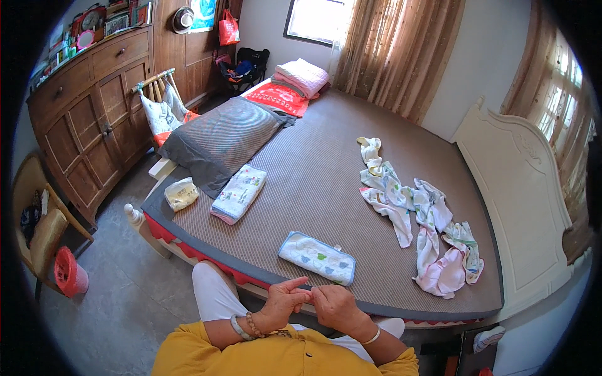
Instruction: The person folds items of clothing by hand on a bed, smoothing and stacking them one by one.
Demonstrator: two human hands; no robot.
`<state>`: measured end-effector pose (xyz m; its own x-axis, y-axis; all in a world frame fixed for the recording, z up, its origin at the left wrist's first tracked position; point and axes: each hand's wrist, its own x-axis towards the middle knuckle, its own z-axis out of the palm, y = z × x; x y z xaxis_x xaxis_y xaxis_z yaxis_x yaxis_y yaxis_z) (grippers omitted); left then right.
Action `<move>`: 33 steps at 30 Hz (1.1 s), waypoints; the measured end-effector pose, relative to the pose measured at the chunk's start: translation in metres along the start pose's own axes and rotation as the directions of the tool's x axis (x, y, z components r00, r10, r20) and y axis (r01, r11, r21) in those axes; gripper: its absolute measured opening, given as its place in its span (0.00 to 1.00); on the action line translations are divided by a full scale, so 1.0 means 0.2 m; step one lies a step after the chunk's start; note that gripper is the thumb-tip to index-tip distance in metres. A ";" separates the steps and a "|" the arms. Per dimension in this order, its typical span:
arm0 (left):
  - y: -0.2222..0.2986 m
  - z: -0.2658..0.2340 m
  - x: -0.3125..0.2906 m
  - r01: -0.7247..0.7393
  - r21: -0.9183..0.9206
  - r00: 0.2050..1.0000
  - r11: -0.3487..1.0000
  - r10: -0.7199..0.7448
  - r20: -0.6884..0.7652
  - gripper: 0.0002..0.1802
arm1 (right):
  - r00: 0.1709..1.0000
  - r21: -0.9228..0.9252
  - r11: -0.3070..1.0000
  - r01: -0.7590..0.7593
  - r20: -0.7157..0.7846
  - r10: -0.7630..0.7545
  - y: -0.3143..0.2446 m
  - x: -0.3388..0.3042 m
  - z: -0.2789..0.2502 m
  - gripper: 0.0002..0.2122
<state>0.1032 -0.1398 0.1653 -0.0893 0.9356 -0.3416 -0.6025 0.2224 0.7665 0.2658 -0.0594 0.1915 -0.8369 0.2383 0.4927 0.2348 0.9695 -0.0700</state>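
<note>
Just over the near edge of the bed, my two hands meet. My left hand [283,305] has fingers stretched out, and my right hand [339,309] is closed around a fingertip of it. Right beyond them lies a folded white cloth [317,257] with blue trim and a cloud-like print, touched by neither hand. Farther left is a folded stack of printed baby cloths [239,193]. A loose heap of crumpled baby cloths [426,210] in white, yellow, pink and green spreads over the right side of the bed.
The bed [307,163] carries a soft pale packet [182,194], a grey striped cover [219,131] and a folded pink quilt [302,76]. A cream headboard [517,188] borders the right. At left are a wooden cabinet [94,119], a chair [47,232] and a red bin [71,272].
</note>
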 end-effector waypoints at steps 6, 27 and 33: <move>0.00 0.01 0.00 -0.001 0.024 1.000 1.000 0.001 -0.001 0.30 | 1.000 0.006 1.000 -0.029 0.009 0.029 0.00 -0.01 0.01 0.04; 0.00 0.01 -0.02 0.045 0.068 0.999 0.997 -0.045 -0.002 0.31 | 0.994 0.029 0.999 0.014 0.111 -0.017 0.01 -0.03 -0.04 0.03; 0.01 0.00 -0.05 0.103 0.059 0.994 0.993 -0.105 0.029 0.30 | 0.990 0.065 0.996 0.059 0.124 -0.067 0.01 -0.02 -0.06 0.03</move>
<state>0.1034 -0.1476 0.1707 -0.0028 0.9147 -0.4040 -0.5605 0.3332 0.7582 0.2767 -0.0588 0.1997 -0.9057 0.1779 0.3849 0.1522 0.9836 -0.0964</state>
